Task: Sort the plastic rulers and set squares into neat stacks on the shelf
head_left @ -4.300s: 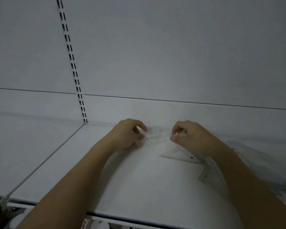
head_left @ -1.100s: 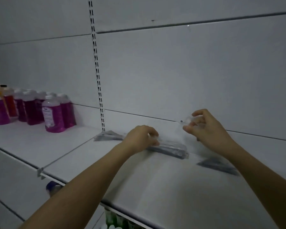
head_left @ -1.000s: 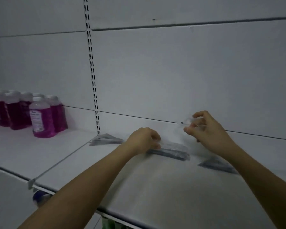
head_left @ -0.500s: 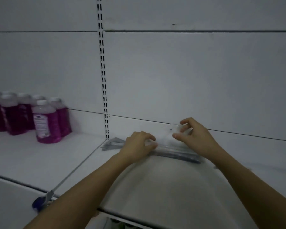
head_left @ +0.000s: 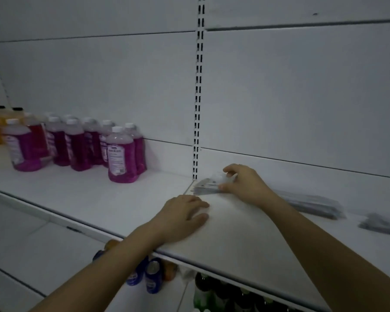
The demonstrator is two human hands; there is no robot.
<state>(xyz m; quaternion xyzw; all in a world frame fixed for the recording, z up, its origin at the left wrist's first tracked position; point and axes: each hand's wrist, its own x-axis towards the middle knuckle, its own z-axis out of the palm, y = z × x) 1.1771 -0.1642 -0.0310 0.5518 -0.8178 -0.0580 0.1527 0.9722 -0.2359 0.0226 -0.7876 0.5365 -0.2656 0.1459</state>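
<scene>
Left hand (head_left: 185, 216) flat on shelf (head_left: 245, 233), palm down, fingers spread, holding nothing. Right hand (head_left: 242, 184) reached to back corner by upright (head_left: 198, 109), fingers curled, pinching clear ruler atop stack (head_left: 206, 188). Two more stacks (head_left: 313, 204) lie right, apart.

Right hand (head_left: 243, 183) grips stacked rulers (head_left: 206, 188); left hand (head_left: 182, 218) lies flat on shelf (head_left: 245, 239).

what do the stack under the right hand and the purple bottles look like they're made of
Stack: thin clear plastic sheets, probably; pale, see-through, layered edges, though blurred. Purple bottles: clear glossy plastic, likely; the liquid shows through, with white caps and paper-like labels.
</scene>
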